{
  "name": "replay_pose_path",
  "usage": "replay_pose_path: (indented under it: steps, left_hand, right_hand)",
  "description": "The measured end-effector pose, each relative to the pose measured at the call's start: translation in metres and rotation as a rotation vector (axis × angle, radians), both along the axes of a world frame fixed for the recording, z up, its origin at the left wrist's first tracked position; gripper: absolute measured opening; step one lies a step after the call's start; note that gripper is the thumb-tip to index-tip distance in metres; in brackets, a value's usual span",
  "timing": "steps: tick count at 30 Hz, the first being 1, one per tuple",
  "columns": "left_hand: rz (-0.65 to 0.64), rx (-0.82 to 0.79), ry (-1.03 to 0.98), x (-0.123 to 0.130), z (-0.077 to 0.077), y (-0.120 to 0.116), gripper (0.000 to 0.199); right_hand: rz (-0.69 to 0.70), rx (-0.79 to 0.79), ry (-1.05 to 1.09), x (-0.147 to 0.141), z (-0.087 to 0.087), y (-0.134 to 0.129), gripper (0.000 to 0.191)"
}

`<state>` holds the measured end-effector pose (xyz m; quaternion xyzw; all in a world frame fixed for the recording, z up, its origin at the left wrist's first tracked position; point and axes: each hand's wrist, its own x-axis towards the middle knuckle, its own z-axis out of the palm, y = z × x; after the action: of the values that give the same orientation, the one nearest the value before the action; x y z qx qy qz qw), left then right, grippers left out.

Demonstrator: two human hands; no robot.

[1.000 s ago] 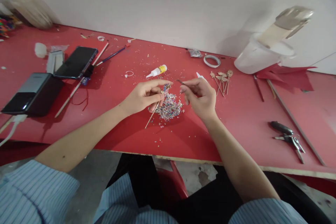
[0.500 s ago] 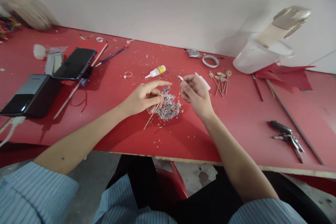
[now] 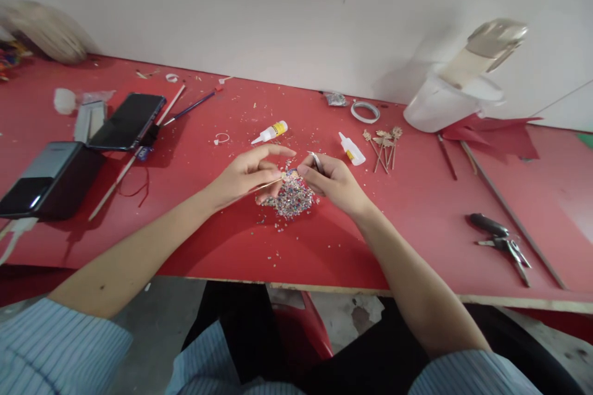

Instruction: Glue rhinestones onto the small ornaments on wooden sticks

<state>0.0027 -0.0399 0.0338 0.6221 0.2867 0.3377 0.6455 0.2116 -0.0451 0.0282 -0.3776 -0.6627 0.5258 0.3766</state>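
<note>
My left hand (image 3: 243, 174) pinches a thin wooden stick (image 3: 265, 186) between thumb and fingers, its index finger stretched out above. The stick's head, a small flat ornament (image 3: 291, 173), points to the right, partly covered by fingertips. Close against it are the thumb and fingertips of my right hand (image 3: 334, 179), which is closed round a small silvery metal tool that looks like tweezers (image 3: 317, 163). Under both hands a pile of tiny glittering multicoloured rhinestones (image 3: 293, 202) lies on the red tabletop (image 3: 324, 265). Whether the right fingertips touch the ornament I cannot tell.
Two small glue bottles (image 3: 272, 132) lie behind the hands. Several sticks with wooden ornaments (image 3: 384, 143), a tape roll (image 3: 365, 112) and a white bucket (image 3: 445, 105) stand or lie right of them. Keys (image 3: 507, 244) lie at right; a phone (image 3: 130, 120) and black box (image 3: 50, 176) at left.
My right hand has moved left and down to the ornament. The stick has swung from steep to nearly level. The second glue bottle, earlier mostly behind the right hand, now shows.
</note>
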Motion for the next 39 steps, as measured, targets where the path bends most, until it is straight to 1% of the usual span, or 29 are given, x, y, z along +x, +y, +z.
replay_pose_path:
  steps: [2, 4, 7, 8, 11, 14, 18, 22, 29, 34, 39]
  left_hand:
    - [0.078, -0.031, -0.052, 0.0, -0.001, 0.003, 0.021]
    - [0.14, -0.036, -0.07, 0.0, -0.002, 0.005, 0.014]
    - [0.169, -0.004, -0.036, 0.002, -0.004, 0.005, 0.014]
    - [0.157, 0.014, -0.005, 0.003, -0.004, 0.004, 0.015]
    - [0.144, 0.077, 0.047, 0.005, -0.003, 0.001, 0.019]
    - [0.15, 0.095, 0.042, 0.005, -0.002, -0.001, 0.027]
    - [0.183, 0.101, 0.017, 0.004, -0.006, 0.0, 0.034]
    - [0.207, 0.172, 0.051, 0.003, -0.009, 0.001, 0.035]
    - [0.217, 0.273, 0.137, 0.003, -0.011, 0.0, 0.037]
    - [0.228, 0.331, 0.19, 0.003, -0.01, -0.001, 0.037]
    - [0.219, 0.325, 0.212, 0.002, -0.01, -0.001, 0.038]
  right_hand:
    - [0.005, -0.043, 0.054, 0.0, -0.002, 0.001, 0.029]
    - [-0.045, -0.074, 0.127, -0.002, -0.004, 0.0, 0.029]
    - [-0.15, -0.08, 0.207, -0.007, -0.007, 0.0, 0.029]
    - [-0.175, -0.077, 0.221, -0.008, -0.007, -0.001, 0.029]
    - [-0.204, -0.084, 0.242, -0.012, -0.008, -0.002, 0.029]
    - [-0.194, -0.08, 0.226, -0.015, -0.008, -0.005, 0.029]
    - [-0.153, -0.072, 0.177, -0.016, -0.008, -0.009, 0.03]
    - [-0.088, -0.106, 0.139, -0.016, -0.009, -0.011, 0.03]
    - [-0.03, -0.197, 0.132, -0.016, -0.004, -0.012, 0.024]
    - [-0.024, -0.224, 0.145, -0.017, -0.003, -0.014, 0.022]
    - [-0.037, -0.214, 0.108, -0.018, -0.003, -0.013, 0.023]
